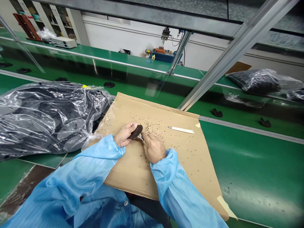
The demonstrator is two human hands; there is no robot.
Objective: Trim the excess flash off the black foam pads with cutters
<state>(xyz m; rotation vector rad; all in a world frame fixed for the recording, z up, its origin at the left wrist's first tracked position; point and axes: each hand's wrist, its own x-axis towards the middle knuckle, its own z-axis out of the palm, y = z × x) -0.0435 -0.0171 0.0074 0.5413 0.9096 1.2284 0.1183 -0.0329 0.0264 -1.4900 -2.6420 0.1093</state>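
Far left: cabinet (55,19) with stocked shelves; red-brown stand (26,28), crumpled clear plastic (45,34) and pale boxy instrument (63,42) on green bench (99,55); far centre: blue bin (167,58) with orange items (160,50); small pale bottle (153,57) beside it; black tray (127,52) farther left.

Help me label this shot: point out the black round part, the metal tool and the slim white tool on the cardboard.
Black round part (136,131): head view, middle of its face.
Metal tool (141,137): head view, its exposed metal end.
Slim white tool (181,129): head view, middle of its handle.
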